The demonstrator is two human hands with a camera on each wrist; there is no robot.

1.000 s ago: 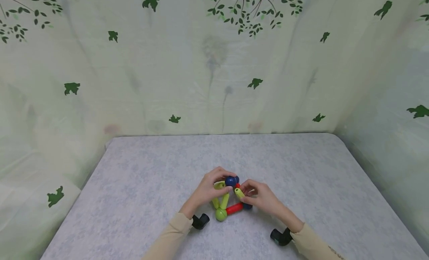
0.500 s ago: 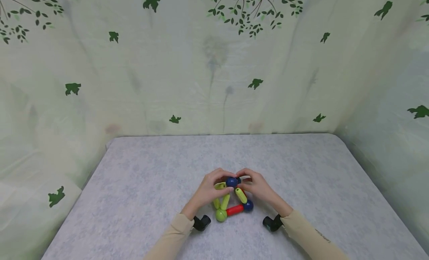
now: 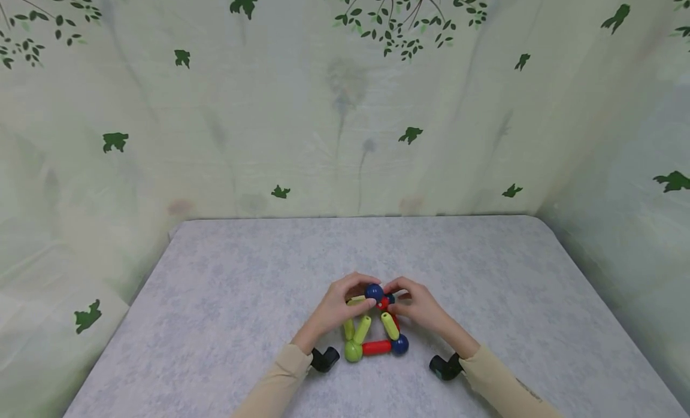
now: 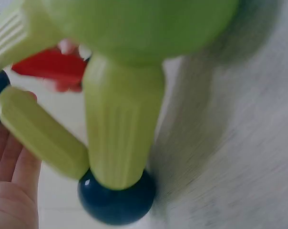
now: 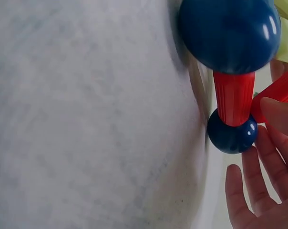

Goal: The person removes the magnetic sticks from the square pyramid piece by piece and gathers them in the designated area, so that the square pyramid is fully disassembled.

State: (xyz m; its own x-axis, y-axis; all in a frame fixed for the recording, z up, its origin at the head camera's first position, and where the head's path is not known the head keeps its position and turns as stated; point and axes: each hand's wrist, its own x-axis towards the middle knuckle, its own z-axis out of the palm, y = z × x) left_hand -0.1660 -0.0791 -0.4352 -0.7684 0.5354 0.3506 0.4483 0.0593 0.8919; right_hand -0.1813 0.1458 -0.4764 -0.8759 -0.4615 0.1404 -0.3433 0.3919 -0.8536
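Observation:
A magnetic construction toy of rods and balls stands on the table. My left hand (image 3: 345,301) holds its top blue ball (image 3: 374,292) between thumb and fingers. With thumb and fingers, my right hand (image 3: 419,303) pinches a red rod (image 5: 280,93) beside the rear blue ball (image 5: 232,133). A lime ball (image 3: 353,351) and a blue ball (image 3: 399,345) form the front corners, joined by a red rod (image 3: 376,347). Lime rods (image 3: 390,326) lean up from both corners; their upper ends show apart from the top ball in the head view. My left hand partly hides the left side.
The grey mottled tablecloth (image 3: 259,274) reaches back to a pale curtain (image 3: 302,106) with leaf prints. Black wrist cameras (image 3: 325,359) hang below both wrists, close to the table.
My right hand has left the right-hand lime rod, gone to the rear blue ball and now pinches a red rod there. The front corners have shifted slightly toward me. My left hand stays nearly still.

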